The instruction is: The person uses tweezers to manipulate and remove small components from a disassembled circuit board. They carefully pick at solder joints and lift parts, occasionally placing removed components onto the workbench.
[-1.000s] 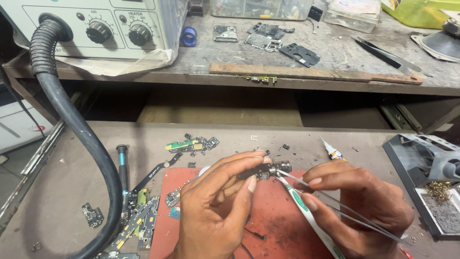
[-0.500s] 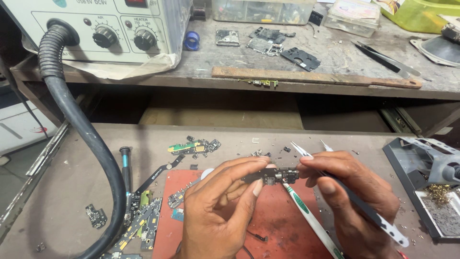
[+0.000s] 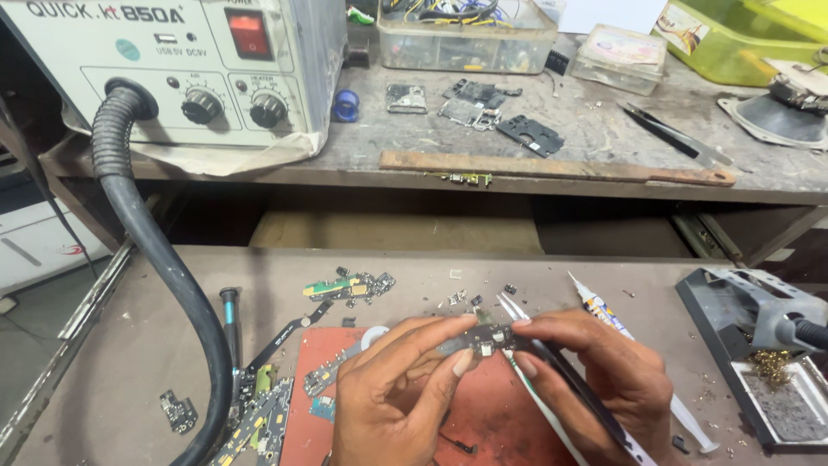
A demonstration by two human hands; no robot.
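My left hand [image 3: 392,393] and my right hand [image 3: 595,375] meet over a red work mat [image 3: 483,423]. Between their fingertips they pinch a small dark circuit board [image 3: 480,340]. The right hand also holds metal tweezers [image 3: 517,312], whose tip points up and left just above the board. A green-and-white stick [image 3: 536,406] runs down under the right hand.
A hot-air station [image 3: 172,69] stands on the upper shelf at the left, and its black hose [image 3: 155,259] curves down to the bench. Loose board scraps [image 3: 345,286] lie left of the mat. A soldering stand [image 3: 759,345] sits right. A white tube [image 3: 595,306] lies behind my right hand.
The view has tilted and the hands have drawn nearer. The tweezers swung from lying low at the right to pointing up-left over the board, now gripped by both hands.
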